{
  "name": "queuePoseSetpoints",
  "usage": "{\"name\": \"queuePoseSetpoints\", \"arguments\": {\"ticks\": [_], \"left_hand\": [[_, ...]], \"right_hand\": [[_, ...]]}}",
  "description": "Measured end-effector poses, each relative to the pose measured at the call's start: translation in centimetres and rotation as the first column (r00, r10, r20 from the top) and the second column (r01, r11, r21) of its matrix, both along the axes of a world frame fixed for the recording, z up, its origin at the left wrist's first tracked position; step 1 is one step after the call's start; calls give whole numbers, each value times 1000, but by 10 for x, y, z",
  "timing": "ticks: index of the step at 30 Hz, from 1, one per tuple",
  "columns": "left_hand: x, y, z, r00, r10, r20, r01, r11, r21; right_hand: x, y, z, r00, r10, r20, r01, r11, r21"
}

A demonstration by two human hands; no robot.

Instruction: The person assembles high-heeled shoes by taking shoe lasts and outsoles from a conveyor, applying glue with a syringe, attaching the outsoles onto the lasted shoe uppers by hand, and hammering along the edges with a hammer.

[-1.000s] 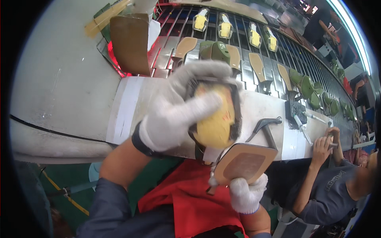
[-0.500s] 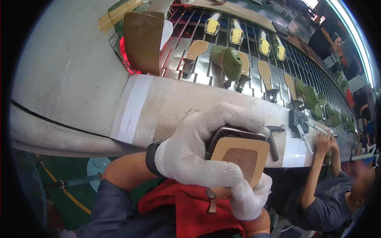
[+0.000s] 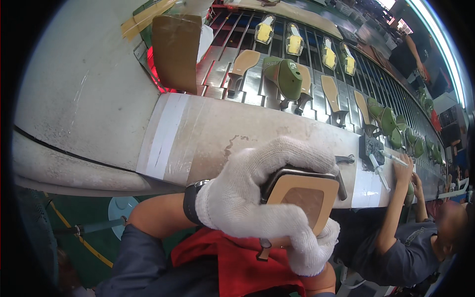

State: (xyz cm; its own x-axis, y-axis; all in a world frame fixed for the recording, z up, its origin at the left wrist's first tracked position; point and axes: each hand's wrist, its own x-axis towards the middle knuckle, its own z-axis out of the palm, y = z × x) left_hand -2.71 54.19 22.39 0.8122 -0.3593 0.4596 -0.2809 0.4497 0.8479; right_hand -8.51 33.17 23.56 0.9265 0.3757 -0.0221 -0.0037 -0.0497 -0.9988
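Both my hands wear white knitted gloves. My left hand (image 3: 247, 193) is wrapped round a square-toed shoe (image 3: 310, 195), its thumb and fingers on either side of the toe. The shoe's tan sole faces up, with a brownish inset panel, and a dark glossy upper shows along its far edge. Lower down, my right hand (image 3: 315, 250) closes on the shoe's rear part, mostly hidden behind my left fingers. Under my left hand a small brown heel (image 3: 264, 250) sticks out. A hammer (image 3: 342, 187) lies on the bench just beyond the shoe, partly covered.
Beyond the pale bench (image 3: 208, 133) runs a roller conveyor carrying tan heeled soles (image 3: 329, 92), green shoes (image 3: 284, 79) and yellow-padded pieces (image 3: 294, 44). A brown board (image 3: 175, 54) stands at left. White syringes (image 3: 379, 173) lie by a dark block (image 3: 370, 147). A co-worker (image 3: 408, 242) sits at right.
My hands and the shoe have shifted slightly toward me and to the right, the grip unchanged. At right, the co-worker's hands have moved a little.
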Motion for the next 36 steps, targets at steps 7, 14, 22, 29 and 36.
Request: {"name": "queuePoseSetpoints", "arguments": {"ticks": [7,14,22,29,36], "left_hand": [[-10,0,27,986,29,-162,-19,998,65],[-20,-1,30,983,81,-165,-73,996,54],[-34,14,67,887,187,-423,-66,956,284],[-11,19,82,935,328,-135,-191,786,588],[44,1,29,948,48,-315,-105,980,-167]], "right_hand": [[-4,0,4,990,-20,-142,48,980,195],[-13,1,-11,992,-17,-128,39,985,165],[-26,18,-12,998,-17,-55,18,1000,14],[-10,22,-3,986,115,122,-108,992,-65],[35,3,16,964,37,-262,59,936,348]]}}
